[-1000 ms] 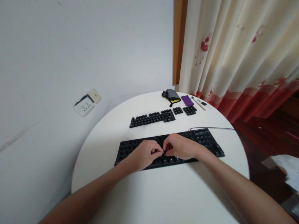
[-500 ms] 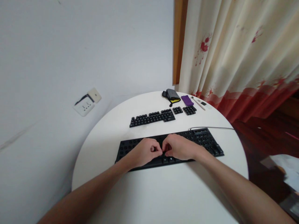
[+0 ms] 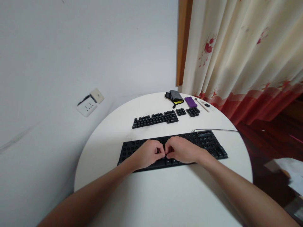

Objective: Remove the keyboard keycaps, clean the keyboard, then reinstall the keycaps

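A black keyboard (image 3: 209,143) lies on the white round table, with most keys off its left and middle parts and bare key posts showing. My left hand (image 3: 149,153) rests over its middle, thumb and fingers pinched together. Beside it, my right hand (image 3: 181,149) is pinched too, its fingertips almost meeting the left ones near the keyboard's front rows. Whatever is between the fingertips is hidden. Behind the keyboard, loose black keycaps (image 3: 155,119) lie in rows in keyboard order, with two smaller keycap groups, one group (image 3: 181,112) and a number block (image 3: 193,112), to their right.
At the table's (image 3: 151,195) far side lie a grey and yellow cloth (image 3: 176,96), a purple cloth (image 3: 190,101) and a thin brush (image 3: 202,105). A cable (image 3: 220,129) runs off right. A wall with sockets (image 3: 86,107) stands left, a curtain (image 3: 227,56) right.
Both hands stay pinched over the same part of the keyboard, with the fingertips barely shifted. The whole view has moved slightly.
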Available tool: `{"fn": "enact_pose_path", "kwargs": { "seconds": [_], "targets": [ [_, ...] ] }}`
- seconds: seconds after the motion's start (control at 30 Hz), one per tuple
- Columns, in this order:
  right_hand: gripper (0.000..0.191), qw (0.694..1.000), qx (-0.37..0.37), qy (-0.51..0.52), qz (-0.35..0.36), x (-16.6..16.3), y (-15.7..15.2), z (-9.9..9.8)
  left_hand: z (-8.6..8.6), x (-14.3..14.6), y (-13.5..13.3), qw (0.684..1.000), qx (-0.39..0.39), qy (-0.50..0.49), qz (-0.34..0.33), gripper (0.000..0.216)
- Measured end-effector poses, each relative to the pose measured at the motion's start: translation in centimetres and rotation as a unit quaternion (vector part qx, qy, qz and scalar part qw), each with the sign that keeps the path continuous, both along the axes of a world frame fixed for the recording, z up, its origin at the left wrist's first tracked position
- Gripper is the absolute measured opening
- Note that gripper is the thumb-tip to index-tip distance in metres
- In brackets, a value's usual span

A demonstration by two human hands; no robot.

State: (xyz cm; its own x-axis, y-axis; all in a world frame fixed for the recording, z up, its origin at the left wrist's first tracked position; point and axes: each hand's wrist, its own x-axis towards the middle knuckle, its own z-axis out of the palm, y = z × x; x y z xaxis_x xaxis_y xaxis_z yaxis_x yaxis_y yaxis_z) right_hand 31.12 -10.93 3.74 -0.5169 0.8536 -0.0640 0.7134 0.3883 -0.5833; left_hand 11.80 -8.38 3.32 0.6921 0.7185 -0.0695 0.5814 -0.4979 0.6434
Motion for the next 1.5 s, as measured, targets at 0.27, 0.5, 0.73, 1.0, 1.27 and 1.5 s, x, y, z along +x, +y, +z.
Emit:
{"fn": "enact_pose_path", "kwargs": {
  "seconds": [0.27, 0.5, 0.73, 1.0, 1.27, 1.5],
  "targets": [
    [0.005, 0.999, -0.024, 0.007, -0.035, 0.0, 0.2, -0.2, 0.0, -0.1, 0.1, 1.000, -0.011, 0.004, 0.004, 0.010],
    [0.009, 0.995, -0.031, -0.057, -0.072, -0.3, 0.2, 0.0, 0.0, 0.0, 0.0, 1.000, -0.004, 0.006, -0.004, 0.012],
    [0.010, 0.994, -0.033, -0.071, -0.071, -0.4, 0.3, 0.0, 0.1, 0.0, 0.0, 1.000, 0.000, 0.010, -0.006, 0.013],
    [0.007, 0.999, -0.039, 0.013, -0.024, 0.4, 0.7, 0.1, 0.3, 0.0, -0.1, 1.000, -0.014, 0.011, 0.000, 0.012],
    [0.029, 0.958, 0.166, -0.037, -0.230, 1.5, 3.5, -1.2, 0.7, 0.2, 0.0, 1.000, 0.005, 0.019, 0.004, 0.017],
    [0.041, 0.943, 0.187, -0.107, -0.254, 2.2, 4.6, -2.5, 0.4, 0.4, 0.4, 0.999, 0.028, -0.018, 0.038, 0.019]
  ]
}}
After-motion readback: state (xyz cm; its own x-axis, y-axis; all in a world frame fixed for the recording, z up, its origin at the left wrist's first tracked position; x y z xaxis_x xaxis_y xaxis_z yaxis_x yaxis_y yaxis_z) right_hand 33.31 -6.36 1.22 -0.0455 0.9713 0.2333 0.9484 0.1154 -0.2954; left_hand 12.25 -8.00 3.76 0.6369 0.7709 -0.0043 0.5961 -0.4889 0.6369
